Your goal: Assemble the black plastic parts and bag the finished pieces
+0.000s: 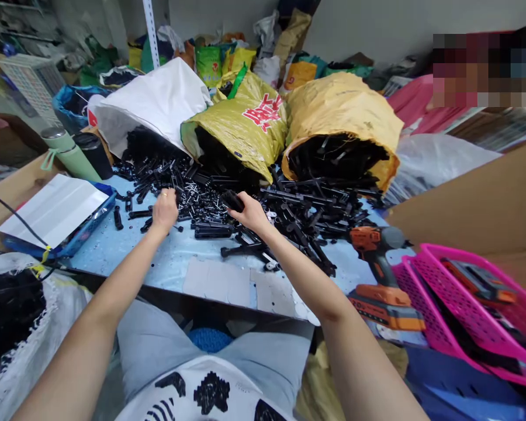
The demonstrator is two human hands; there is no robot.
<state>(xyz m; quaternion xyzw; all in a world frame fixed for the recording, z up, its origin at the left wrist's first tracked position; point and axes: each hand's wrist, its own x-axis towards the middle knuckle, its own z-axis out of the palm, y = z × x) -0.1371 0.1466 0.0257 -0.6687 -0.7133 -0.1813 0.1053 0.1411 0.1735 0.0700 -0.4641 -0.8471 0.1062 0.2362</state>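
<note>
A big heap of black plastic parts [263, 202] covers the far half of a light blue table [127, 251]. My left hand [164, 209] reaches into the heap's left side, fingers pinching at small black pieces there. My right hand [248, 211] is closed around a black plastic part [233, 200] at the heap's middle. The parts spill from three tipped sacks behind: a white sack [153, 102], a green-yellow sack [245, 120] and a yellow sack [344, 111].
An orange cordless drill [379, 275] lies at the table's right edge beside pink plastic baskets [469, 310]. A white sheet on a blue tray [55, 210] sits left, with a green bottle [68, 153] and a dark cup [94, 155] behind. Cardboard stands at right.
</note>
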